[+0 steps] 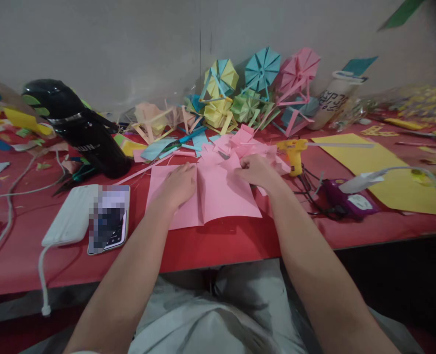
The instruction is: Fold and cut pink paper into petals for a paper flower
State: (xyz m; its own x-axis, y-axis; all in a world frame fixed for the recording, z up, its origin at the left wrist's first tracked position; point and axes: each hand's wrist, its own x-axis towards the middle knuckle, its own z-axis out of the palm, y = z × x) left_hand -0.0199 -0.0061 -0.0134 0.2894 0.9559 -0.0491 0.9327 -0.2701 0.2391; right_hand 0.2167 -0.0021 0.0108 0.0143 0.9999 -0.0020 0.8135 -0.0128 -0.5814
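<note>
A pink paper sheet lies on the red table in front of me, with a raised fold down its middle. My left hand rests flat on the sheet's left half, fingers stretched toward the fold. My right hand is at the sheet's upper right, its fingers curled and pinching the pink paper by a heap of pink folded pieces.
Folded paper umbrellas in yellow, blue, green and pink stand by the wall. A yellow glue gun, a yellow sheet, a purple device, a black bottle, a white power bank and a phone surround the sheet.
</note>
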